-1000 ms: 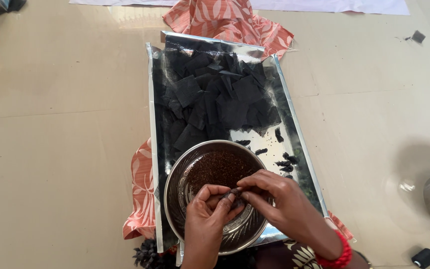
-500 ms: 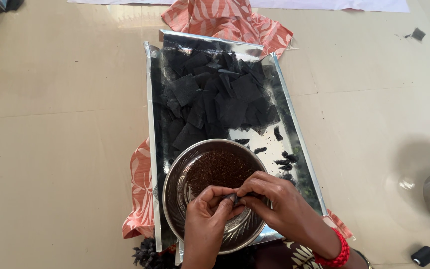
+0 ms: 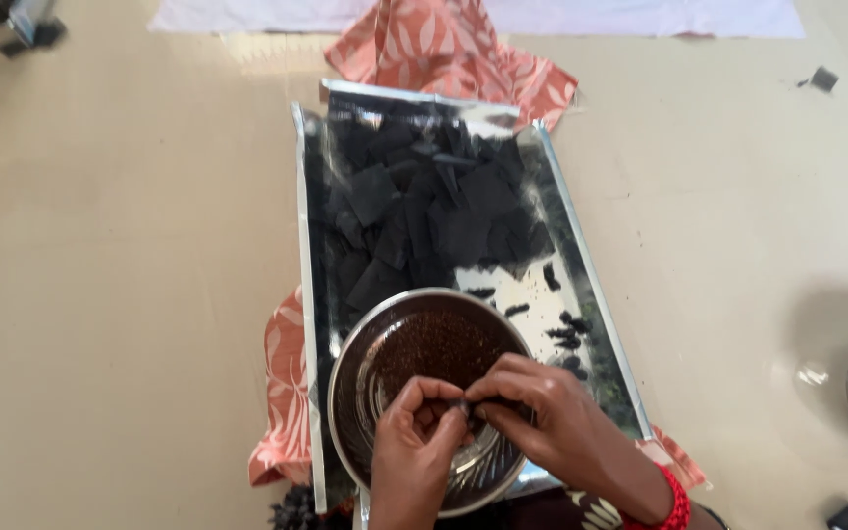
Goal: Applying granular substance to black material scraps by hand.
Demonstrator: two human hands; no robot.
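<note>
Your shiny tray lies on a patterned orange cloth, piled with flat black pieces. The steel bowl of dark brown grains overhangs its near end; a nudge could tip it. Over it, your left hand and right hand pinch closed on one small dark piece, and grains may scatter

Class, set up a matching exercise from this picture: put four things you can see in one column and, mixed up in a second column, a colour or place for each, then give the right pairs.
Things:
1. metal bowl
2. patterned cloth
3. pile of flat pieces
4. bracelet

Descriptions:
A. black, heaped at the far end of the shiny tray
B. red, on the right wrist
C. orange-pink with pale leaves, under the tray
D. holds dark brown grains, under both hands

Pairs: 1-D, 2-C, 3-A, 4-B
</note>
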